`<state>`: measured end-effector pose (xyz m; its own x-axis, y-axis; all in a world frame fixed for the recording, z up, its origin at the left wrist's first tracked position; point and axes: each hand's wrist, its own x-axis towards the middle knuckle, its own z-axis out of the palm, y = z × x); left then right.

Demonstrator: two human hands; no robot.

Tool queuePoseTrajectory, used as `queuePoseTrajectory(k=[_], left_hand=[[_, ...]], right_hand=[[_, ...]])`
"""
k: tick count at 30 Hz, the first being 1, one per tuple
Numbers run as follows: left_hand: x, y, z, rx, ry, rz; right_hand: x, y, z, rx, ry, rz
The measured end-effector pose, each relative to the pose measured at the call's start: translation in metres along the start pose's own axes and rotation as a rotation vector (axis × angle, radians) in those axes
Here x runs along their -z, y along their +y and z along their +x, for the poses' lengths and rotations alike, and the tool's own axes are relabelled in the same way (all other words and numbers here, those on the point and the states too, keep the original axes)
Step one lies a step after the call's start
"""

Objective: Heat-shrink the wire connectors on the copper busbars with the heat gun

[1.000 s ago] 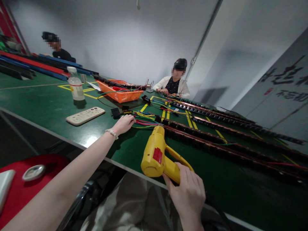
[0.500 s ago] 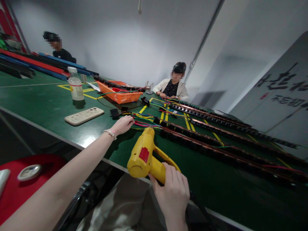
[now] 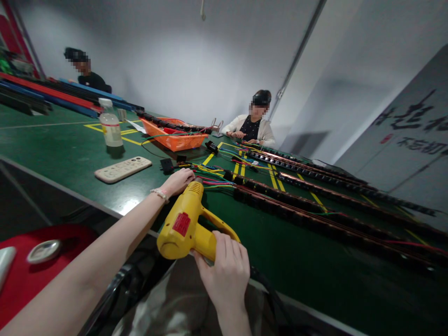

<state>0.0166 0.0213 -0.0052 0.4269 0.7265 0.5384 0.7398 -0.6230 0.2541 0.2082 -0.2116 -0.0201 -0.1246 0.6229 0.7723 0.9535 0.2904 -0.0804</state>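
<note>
Leftward had swung the yellow heat gun (image 3: pixel 184 224), grasped in the right hand (image 3: pixel 224 261) by the green table (image 3: pixel 287 261), its nozzle (image 3: pixel 198 180) beside the left hand (image 3: pixel 179 181); whether its obscured fingertips gripped the wires (image 3: pixel 219 182), I couldn't tell.

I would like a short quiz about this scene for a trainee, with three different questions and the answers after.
1. Which hand grips the yellow heat gun? A) left B) right C) both
2. True or false: the capped bottle stands upright on the green table.
3. Fill the gap: the left hand is near the gun's nozzle and at the coloured ____.

Key:
1. B, the right hand is around the handle.
2. True.
3. Wires.
</note>
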Motion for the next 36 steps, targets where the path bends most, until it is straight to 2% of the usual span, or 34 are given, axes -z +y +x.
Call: queuePoseTrajectory(k=[9, 22, 32, 36], left_hand=[[0.005, 0.005, -0.003, 0.011, 0.002, -0.014], [0.006, 0.007, -0.004, -0.003, 0.018, -0.037], [0.006, 0.007, -0.003, -0.001, 0.007, -0.028], [0.006, 0.008, -0.003, 0.008, 0.007, -0.03]], right_hand=[[0.001, 0.003, 0.002, 0.032, 0.023, -0.007], [0.014, 0.039, 0.0, 0.039, -0.015, -0.048], [0.023, 0.062, -0.006, -0.012, 0.015, -0.177], [0.026, 0.064, -0.008, -0.02, 0.024, -0.214]])
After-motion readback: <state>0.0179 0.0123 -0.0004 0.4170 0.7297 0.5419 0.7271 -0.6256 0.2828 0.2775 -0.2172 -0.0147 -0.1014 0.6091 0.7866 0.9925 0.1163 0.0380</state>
